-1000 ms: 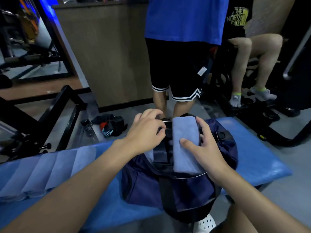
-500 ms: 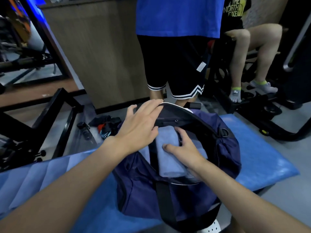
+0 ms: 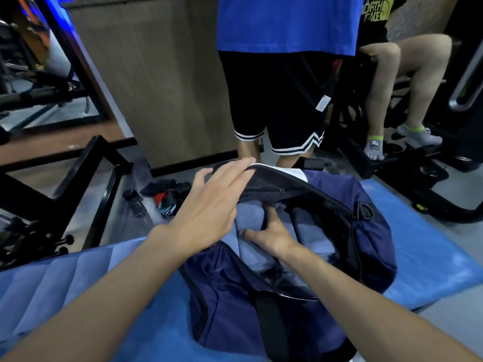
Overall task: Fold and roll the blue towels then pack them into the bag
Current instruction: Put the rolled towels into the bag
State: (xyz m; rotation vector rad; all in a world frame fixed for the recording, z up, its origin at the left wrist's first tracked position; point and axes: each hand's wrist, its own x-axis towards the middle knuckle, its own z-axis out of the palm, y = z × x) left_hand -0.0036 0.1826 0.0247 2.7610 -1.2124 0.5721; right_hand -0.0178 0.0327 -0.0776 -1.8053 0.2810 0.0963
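- The left hand [image 3: 209,202] is released and flat. Its straight fingers lie against the white-edged rim of the lid [image 3: 282,173] of the bag and grasp nothing.
- The right hand [image 3: 274,231] is down inside the bag's mouth. Its fingers are spread over a rolled blue towel [image 3: 248,218] and it presses on the towel rather than clenching round it.
- The navy bag [image 3: 371,231] sits on the blue padded tabletop [image 3: 431,244] with its mouth open toward the camera. A black strap runs down its near side.
- A second rolled towel [image 3: 311,231] lies in the bag just right of the right hand.
- More blue towels [image 3: 65,273] lie flat and overlapping on the tabletop to the left, well apart from the bag.
- A seated person's black shirt [image 3: 373,11] at top right carries yellow-green lettering that reads "NORTH FACE".
- A standing person in a blue shirt [image 3: 287,22] is beyond the bag. A small white tag [image 3: 323,102] hangs on their black shorts, and its print is too small to read.
- A dark bottle [image 3: 136,203] and a heap of clothes [image 3: 167,194] lie on the floor left of the bag.
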